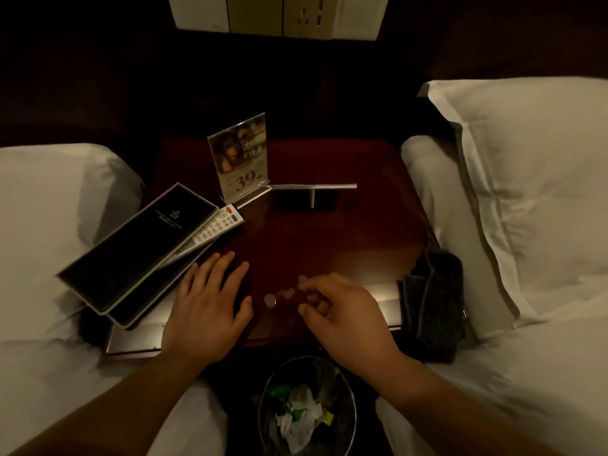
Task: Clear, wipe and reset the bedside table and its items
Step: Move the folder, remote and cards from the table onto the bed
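Note:
A dark wooden bedside table (345,232) stands between two beds. Several coins (270,299) lie near its front edge. My left hand (210,301) rests flat on the table just left of the coins, fingers spread. My right hand (332,304) hovers right of the coins with fingers curled; whether it pinches a coin I cannot tell. A black folder (138,248) overhangs the table's left edge with a white remote control (214,228) lying on it. An acrylic sign holder (241,156) and a low white card stand (316,190) sit at the back.
A dark grey cloth (434,297) lies at the table's right front corner against the bed. A waste bin (307,409) with crumpled paper and wrappers stands on the floor below the front edge. White pillows (526,179) flank both sides. A socket panel (279,14) is on the wall.

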